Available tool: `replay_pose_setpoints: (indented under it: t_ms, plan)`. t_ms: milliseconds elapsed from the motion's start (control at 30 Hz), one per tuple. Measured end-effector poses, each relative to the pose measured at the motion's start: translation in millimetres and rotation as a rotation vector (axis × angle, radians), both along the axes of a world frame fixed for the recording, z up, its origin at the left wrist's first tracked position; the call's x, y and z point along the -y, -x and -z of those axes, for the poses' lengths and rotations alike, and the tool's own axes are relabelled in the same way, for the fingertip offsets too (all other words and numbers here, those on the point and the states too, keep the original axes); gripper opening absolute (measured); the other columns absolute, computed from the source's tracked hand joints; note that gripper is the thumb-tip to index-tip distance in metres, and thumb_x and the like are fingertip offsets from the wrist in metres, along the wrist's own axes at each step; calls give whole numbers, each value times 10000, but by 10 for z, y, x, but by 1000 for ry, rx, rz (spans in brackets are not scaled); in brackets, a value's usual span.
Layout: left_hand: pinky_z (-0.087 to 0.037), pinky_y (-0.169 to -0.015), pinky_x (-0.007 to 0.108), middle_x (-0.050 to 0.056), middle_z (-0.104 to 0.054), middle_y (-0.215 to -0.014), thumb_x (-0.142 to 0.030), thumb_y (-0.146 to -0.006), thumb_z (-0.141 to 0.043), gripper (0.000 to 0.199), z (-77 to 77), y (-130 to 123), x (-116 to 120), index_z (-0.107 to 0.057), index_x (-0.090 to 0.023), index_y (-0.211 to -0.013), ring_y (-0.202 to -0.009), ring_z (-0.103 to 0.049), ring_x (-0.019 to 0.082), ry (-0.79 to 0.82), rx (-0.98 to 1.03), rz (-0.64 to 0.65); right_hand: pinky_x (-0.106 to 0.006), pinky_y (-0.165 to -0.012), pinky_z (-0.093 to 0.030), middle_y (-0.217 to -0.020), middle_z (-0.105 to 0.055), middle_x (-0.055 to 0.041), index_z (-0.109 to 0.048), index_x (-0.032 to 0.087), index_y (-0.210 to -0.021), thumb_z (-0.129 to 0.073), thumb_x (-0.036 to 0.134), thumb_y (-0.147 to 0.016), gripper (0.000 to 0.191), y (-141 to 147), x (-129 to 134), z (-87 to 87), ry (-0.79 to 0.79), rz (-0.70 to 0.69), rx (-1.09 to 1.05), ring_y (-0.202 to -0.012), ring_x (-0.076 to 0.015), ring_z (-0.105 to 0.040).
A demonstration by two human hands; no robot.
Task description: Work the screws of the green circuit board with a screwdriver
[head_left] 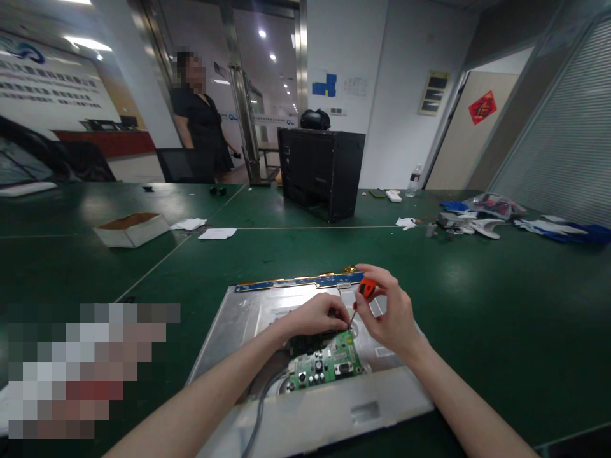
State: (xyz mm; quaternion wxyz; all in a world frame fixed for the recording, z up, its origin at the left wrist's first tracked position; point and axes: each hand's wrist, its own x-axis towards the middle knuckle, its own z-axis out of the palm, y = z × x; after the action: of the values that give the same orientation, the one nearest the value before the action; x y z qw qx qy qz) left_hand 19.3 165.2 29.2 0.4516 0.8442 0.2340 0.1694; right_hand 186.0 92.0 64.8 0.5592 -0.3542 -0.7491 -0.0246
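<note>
A flat silver display panel [224, 337] lies back-side up on the table, with a green circuit board [329, 364] on its lower middle. My right hand [394, 315] grips a screwdriver [367, 288] by its orange and black handle. Its thin shaft slants down to the board's upper corner. Close by that tip, my left hand [312, 313] has its fingers curled together; whatever they pinch, if anything, is hidden. Along the panel's far edge runs a narrow blue circuit strip [296, 282]. A grey cable [260, 413] leads from the green board toward me.
A black computer case [315, 172] stands beyond the panel on the green table [501, 318]. An open box [133, 230] and papers [217, 234] sit left; gloves, metal parts and a bottle [414, 180] are right. A person [203, 121] stands behind the table. A blurred-out patch covers the lower left.
</note>
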Motion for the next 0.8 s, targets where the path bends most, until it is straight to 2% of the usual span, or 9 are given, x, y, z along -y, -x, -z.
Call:
replay_pose_setpoints:
  t_ms: [100, 300, 433, 567, 800]
  plan:
    - [-429, -674, 222, -9, -666, -721, -126, -714, -668, 76, 6, 1, -1, -706, -145, -778, -692, -577, 141, -3, 11, 0, -293, -635, -552, -1138, -541, -112, -463, 220, -1189, -541, 97, -806, 410, -9, 7, -18, -15, 38, 34, -922, -188, -595]
    - [-425, -653, 213, -11, -654, -707, -129, -709, -675, 73, 11, 3, 2, -711, -147, -770, -679, -568, 136, 1, 7, -16, -283, -586, -530, -1026, -561, -83, -474, 214, -1206, -556, 135, -821, 402, -15, -5, -10, -16, 97, 54, -744, -151, -579]
    - [-425, -648, 210, -9, -650, -701, -123, -706, -672, 58, 7, 1, 5, -710, -151, -738, -672, -569, 131, -5, 0, -27, -273, -587, -535, -977, -581, -62, -485, 226, -1166, -641, 201, -808, 391, -27, -41, 3, -40, 112, 16, -754, -153, -585]
    - [-425, -653, 211, -18, -643, -660, -115, -700, -668, 62, 5, 0, 8, -709, -157, -719, -662, -570, 130, -15, -8, -26, -300, -654, -545, -1004, -567, -68, -525, 246, -1156, -623, 175, -821, 356, -25, -42, -17, -55, 149, 29, -853, -176, -597]
    - [-427, -646, 210, -10, -657, -693, -112, -716, -657, 67, 2, 4, 7, -703, -149, -747, -668, -573, 131, -20, -13, -19, -340, -702, -545, -1088, -610, -88, -480, 256, -1268, -532, 153, -855, 429, -14, -11, -28, -3, 154, 83, -845, -187, -632]
